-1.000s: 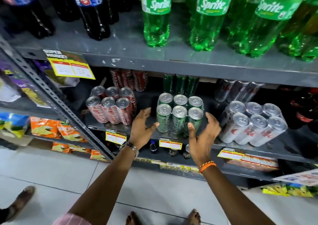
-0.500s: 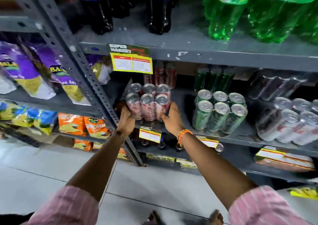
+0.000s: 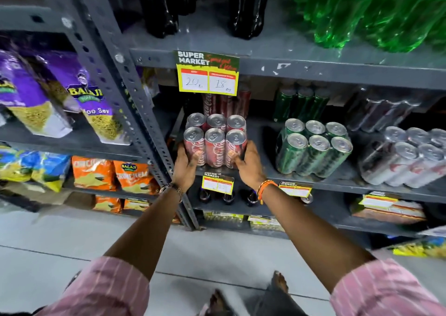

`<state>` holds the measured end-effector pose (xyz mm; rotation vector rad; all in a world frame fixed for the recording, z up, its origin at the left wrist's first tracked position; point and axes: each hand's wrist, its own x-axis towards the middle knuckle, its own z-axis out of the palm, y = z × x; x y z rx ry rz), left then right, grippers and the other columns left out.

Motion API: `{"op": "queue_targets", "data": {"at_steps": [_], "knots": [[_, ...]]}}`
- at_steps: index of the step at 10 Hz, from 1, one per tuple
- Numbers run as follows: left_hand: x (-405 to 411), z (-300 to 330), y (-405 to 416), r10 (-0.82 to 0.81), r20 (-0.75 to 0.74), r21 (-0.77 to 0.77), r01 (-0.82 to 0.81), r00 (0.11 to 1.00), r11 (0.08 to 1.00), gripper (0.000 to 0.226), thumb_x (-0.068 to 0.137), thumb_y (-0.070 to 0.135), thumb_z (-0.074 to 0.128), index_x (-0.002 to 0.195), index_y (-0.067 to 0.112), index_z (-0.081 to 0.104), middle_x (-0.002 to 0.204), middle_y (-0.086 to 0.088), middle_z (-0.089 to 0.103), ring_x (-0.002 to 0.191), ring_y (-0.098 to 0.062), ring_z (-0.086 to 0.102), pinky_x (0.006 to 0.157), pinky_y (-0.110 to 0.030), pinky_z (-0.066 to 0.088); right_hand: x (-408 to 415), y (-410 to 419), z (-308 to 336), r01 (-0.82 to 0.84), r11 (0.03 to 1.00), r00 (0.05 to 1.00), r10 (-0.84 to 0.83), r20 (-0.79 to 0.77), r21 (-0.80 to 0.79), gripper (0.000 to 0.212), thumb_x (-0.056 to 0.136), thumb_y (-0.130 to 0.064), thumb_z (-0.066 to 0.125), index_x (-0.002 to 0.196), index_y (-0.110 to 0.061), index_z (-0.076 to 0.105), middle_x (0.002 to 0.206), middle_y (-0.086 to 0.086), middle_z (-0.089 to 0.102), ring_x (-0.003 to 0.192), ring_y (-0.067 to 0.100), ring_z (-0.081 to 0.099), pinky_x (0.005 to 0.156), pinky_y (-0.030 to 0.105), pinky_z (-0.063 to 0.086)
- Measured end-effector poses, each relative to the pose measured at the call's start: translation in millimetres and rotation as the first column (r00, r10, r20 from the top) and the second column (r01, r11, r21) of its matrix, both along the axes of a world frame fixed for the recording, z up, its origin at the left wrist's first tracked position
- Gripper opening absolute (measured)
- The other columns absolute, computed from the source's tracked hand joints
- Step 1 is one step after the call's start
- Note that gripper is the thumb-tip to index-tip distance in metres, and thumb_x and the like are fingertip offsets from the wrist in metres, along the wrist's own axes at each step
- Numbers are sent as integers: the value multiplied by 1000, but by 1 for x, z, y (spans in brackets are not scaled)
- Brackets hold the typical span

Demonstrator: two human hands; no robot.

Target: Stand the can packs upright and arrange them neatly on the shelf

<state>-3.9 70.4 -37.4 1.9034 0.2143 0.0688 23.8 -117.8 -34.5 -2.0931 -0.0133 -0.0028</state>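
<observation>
A shrink-wrapped pack of red cola cans (image 3: 214, 144) stands upright at the left end of the grey metal shelf (image 3: 270, 170). My left hand (image 3: 184, 168) presses its left side and my right hand (image 3: 249, 164) grips its right side. To the right, a pack of green cans (image 3: 313, 149) stands upright with a slight lean, and a pack of silver cans (image 3: 407, 158) leans toward the front. More red, green and dark can packs stand behind in the shadow.
A slotted steel upright (image 3: 135, 98) rises just left of the red pack. A yellow price tag (image 3: 208, 80) hangs from the shelf above, which carries dark cola bottles (image 3: 248, 8) and green bottles (image 3: 362, 13). Snack bags (image 3: 96, 112) fill the left bay.
My hands left the green pack, moved left and took hold of the red pack. The red pack now stands more upright. The view has shifted left.
</observation>
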Motion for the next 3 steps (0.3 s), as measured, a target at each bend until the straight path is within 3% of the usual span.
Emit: {"op": "queue_targets", "data": {"at_steps": [1, 2, 3], "knots": [[5, -8, 8, -2, -29, 18, 3, 1000, 1000, 57, 98, 24, 50, 145, 5, 26, 144, -12, 50, 131, -22, 49, 116, -49, 37, -3, 1, 4, 3, 1000, 1000, -4, -27, -31, 30, 91, -16, 57, 117, -8, 44, 118, 5, 52, 108, 17, 52, 87, 21, 38], [11, -9, 4, 12, -9, 48, -12, 1000, 999, 50, 97, 21, 51, 140, 4, 31, 140, -13, 52, 130, -26, 51, 114, -46, 39, 0, 1, 5, -21, 1000, 1000, 20, -19, -14, 37, 91, -17, 59, 123, -10, 44, 125, 6, 51, 118, 19, 53, 96, 23, 40], [3, -12, 0, 95, 54, 173, -103, 994, 980, 57, 94, 15, 56, 142, 1, 29, 145, -14, 43, 136, -28, 44, 110, -28, 34, -13, -4, 8, 19, 999, 999, -17, -48, 39, 61, 86, -20, 68, 138, -13, 36, 136, 2, 46, 128, 16, 47, 110, 27, 38]]}}
